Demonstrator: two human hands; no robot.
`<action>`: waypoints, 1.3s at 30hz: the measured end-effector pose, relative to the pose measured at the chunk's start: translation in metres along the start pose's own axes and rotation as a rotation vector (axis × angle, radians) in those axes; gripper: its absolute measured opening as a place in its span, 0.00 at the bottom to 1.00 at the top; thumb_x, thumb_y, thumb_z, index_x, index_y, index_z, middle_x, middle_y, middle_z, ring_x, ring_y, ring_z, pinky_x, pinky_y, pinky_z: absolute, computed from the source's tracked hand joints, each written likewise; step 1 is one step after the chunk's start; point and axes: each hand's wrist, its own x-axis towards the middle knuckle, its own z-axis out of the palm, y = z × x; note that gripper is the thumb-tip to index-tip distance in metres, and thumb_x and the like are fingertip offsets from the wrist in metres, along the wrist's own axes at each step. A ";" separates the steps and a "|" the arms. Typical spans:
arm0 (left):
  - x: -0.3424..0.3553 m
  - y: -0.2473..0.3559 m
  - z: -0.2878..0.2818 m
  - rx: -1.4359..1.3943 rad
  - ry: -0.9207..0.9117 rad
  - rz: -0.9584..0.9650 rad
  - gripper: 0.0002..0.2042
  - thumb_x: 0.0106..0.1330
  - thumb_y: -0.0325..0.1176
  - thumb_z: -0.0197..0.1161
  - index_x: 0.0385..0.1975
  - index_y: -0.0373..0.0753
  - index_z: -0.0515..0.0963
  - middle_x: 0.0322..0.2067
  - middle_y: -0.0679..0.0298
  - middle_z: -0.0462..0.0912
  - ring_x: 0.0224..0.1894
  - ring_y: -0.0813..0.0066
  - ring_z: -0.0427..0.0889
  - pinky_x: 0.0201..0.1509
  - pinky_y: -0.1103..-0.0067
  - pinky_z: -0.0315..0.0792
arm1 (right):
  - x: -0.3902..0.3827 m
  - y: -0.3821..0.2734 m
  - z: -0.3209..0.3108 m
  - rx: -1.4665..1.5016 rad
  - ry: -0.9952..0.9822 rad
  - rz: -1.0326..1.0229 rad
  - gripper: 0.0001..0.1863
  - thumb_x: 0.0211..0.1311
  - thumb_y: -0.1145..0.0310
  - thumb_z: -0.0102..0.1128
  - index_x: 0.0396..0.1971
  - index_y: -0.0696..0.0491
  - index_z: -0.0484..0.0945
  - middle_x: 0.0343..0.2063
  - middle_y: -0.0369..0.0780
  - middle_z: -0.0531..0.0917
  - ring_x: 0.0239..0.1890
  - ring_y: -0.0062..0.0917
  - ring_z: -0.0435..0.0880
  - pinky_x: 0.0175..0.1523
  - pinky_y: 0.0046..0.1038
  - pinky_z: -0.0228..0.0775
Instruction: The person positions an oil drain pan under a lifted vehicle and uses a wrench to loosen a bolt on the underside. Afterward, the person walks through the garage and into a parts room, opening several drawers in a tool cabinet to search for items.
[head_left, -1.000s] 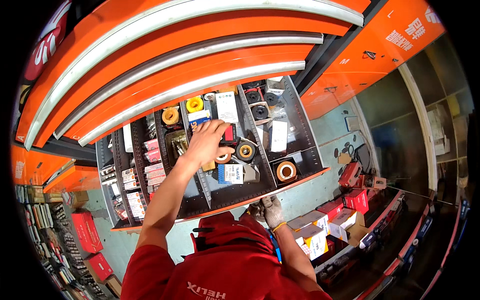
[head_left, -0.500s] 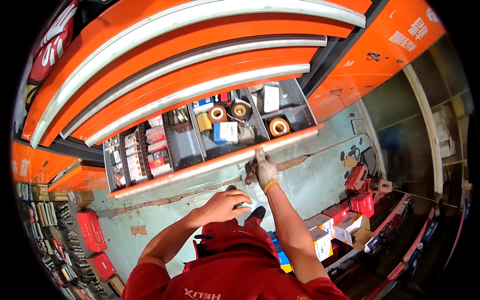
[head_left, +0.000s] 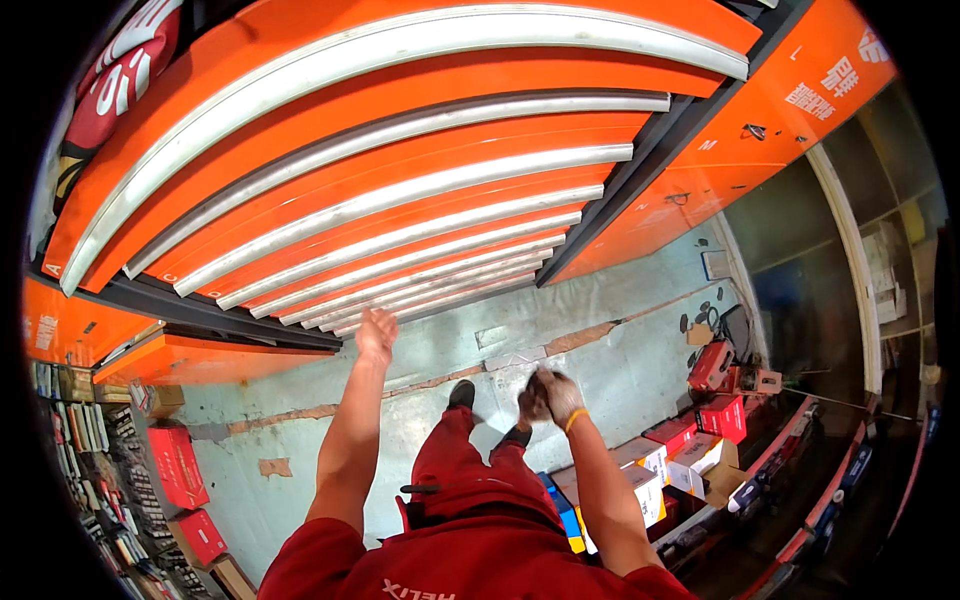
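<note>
My bare left hand reaches out beside the lower drawers of an orange tool cabinet. Its fingers look loosely curled and slightly apart, with nothing seen in them. Whether they touch the lowest silver drawer handles I cannot tell. A pale work glove with a yellow cuff covers my right hand, held low over the floor near my shoe. Its fingers are closed around a dark brown crumpled thing, whose kind does not show. All the cabinet's drawers in front of me are closed.
Red, white and yellow boxes are stacked at the right, near a rack. More red boxes and packed shelves stand at the left. The pale green floor has a worn brown seam. Glass-fronted cupboards line the right.
The open drawer with dividers and small parts is now closed. My right hand has come back from its front edge toward my body. My left hand has moved forward and left toward the lower drawers.
</note>
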 end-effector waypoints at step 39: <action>-0.090 -0.121 -0.070 -0.484 0.000 -0.172 0.44 0.73 0.78 0.37 0.65 0.41 0.70 0.57 0.63 0.81 0.53 0.65 0.81 0.42 0.75 0.74 | -0.058 0.080 -0.051 0.081 0.093 0.230 0.36 0.73 0.42 0.65 0.63 0.61 0.77 0.51 0.43 0.86 0.50 0.28 0.83 0.57 0.30 0.76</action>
